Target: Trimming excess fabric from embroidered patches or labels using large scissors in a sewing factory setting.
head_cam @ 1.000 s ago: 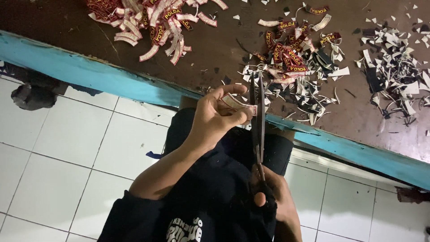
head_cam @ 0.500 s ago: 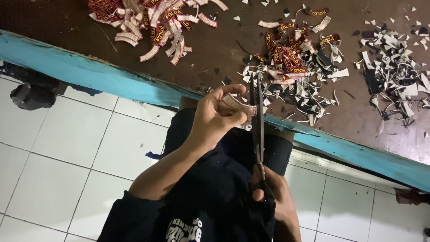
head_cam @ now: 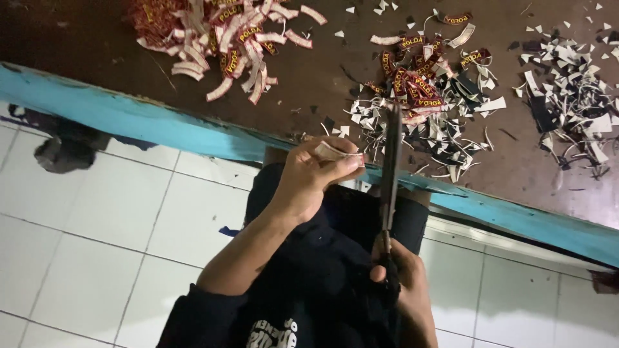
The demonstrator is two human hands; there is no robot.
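Two hands busy over dark lap. Left hand [head_cam: 316,171] pinching small pale strip [head_cam: 335,153], pointing sideways toward long scissors [head_cam: 390,174] just right. Right hand [head_cam: 403,283] wrapped round handles, blades pointing up, away from body.

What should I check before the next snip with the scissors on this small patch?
1. Left hand grip on the small patch: pinched between thumb and fingers, ok.
2. Right hand on the scissors handles: holding them, ok.
3. Blades at the patch edge: they reach its right end; whether they are open or closed, cannot tell.
4. Left fingertips away from the blades: very close to them, not ok.
5. Cut line on the patch: too small to see, cannot tell.
6. Room on the table for finished pieces: a bare stretch lies between the pile of cut patches and the scraps, ok.
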